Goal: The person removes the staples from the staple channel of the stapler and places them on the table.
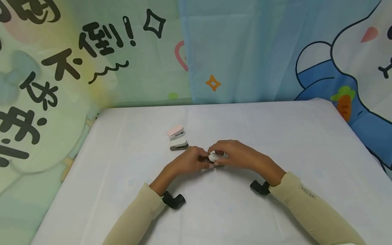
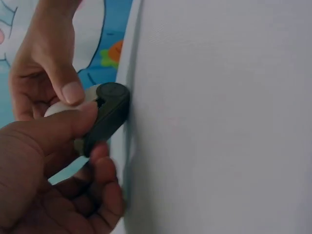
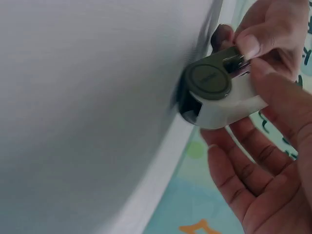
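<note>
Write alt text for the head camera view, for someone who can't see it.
Two hands meet at the middle of a white-covered table, the left hand and right hand together pinching a small white and dark stapler. A pink stapler and a grey stapler lie just behind, before cartoon-printed curtains.

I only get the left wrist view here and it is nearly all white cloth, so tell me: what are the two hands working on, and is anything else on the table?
Observer: Both hands meet on one small stapler; the right wrist view shows its white body and a dark round hinge cap.
Operator: Which hand grips it?
Observer: Both. The left hand pinches it from one side, and the right hand curls its fingers over the other.
Operator: Anything else on the table?
Observer: Yes. The head view shows a pink stapler and a grey stapler side by side on the white tablecloth, beyond the left hand.
</note>
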`<state>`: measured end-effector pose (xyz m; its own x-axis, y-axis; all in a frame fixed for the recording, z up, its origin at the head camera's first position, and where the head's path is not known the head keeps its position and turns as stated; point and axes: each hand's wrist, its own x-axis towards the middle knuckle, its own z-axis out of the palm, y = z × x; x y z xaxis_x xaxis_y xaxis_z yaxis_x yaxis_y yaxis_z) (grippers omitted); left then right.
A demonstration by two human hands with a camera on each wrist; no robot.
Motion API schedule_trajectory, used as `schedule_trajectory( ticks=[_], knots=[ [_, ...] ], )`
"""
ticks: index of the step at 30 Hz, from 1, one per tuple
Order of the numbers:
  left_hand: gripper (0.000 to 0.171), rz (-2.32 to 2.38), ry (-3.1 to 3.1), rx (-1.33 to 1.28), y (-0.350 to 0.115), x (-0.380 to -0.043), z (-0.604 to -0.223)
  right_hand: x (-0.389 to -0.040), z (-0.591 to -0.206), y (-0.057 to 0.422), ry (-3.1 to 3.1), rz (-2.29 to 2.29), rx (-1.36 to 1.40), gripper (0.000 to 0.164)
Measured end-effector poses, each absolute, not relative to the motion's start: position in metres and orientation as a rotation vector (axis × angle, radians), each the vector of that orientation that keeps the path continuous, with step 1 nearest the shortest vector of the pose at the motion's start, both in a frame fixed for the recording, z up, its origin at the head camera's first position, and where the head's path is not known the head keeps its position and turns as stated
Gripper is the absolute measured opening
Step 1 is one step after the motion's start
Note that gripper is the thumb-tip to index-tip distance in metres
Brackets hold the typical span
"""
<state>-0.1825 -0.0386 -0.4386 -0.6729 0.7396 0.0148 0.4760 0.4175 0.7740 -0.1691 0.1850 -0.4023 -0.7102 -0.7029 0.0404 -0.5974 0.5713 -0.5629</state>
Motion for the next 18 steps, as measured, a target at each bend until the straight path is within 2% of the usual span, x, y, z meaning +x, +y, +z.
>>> schedule_trajectory(
  ticks=[6,15,18],
  knots=[
    [0.024,1.180,2.284,1.019,-0.038,-0.189,-0.441,-0.168,-0.397,0.179,2.628,-0.746,-1.184,0.029],
    [0.011,1.141,2.313,1.059,-0.039,-0.193,-0.442,-0.164,-0.398,0.185,2.605,-0.879,-1.030,0.029],
    [0.008,1.150,2.311,1.069,-0.038,-0.193,-0.443,-0.165,-0.400,0.189,2.580,-0.914,-1.073,0.030]
  ],
)
